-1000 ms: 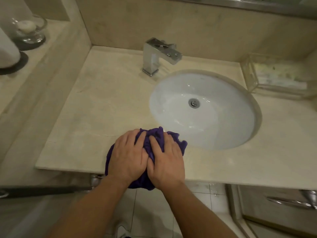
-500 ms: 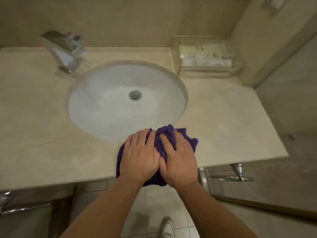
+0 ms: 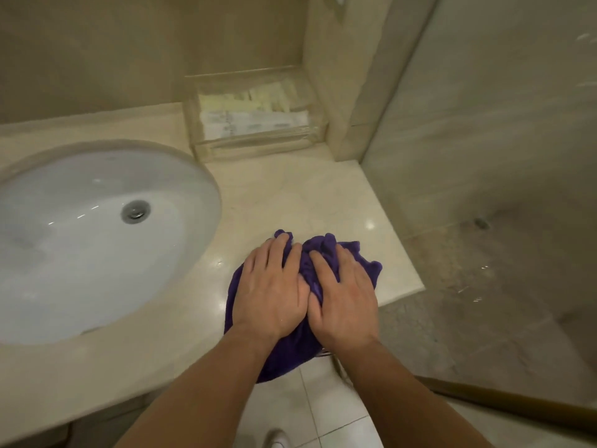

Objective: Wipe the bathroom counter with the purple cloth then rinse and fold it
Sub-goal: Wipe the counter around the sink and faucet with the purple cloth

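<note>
Here, sink (image 3: pixel 80 247) cut off at left, my left hand (image 3: pixel 274 292) flat, fingers straight and slightly spread, pressing the bunched purple cloth (image 3: pixel 287 357) on the near right corner of the counter (image 3: pixel 307 195), my right hand (image 3: pixel 344 295) likewise, cloth's middle hidden beneath both.

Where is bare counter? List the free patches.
Free: counter between clear tray and purple cloth, out to the right edge; narrow strip between sink and cloth. Crowded: front edge, where left hand and right hand press the cloth.
</note>
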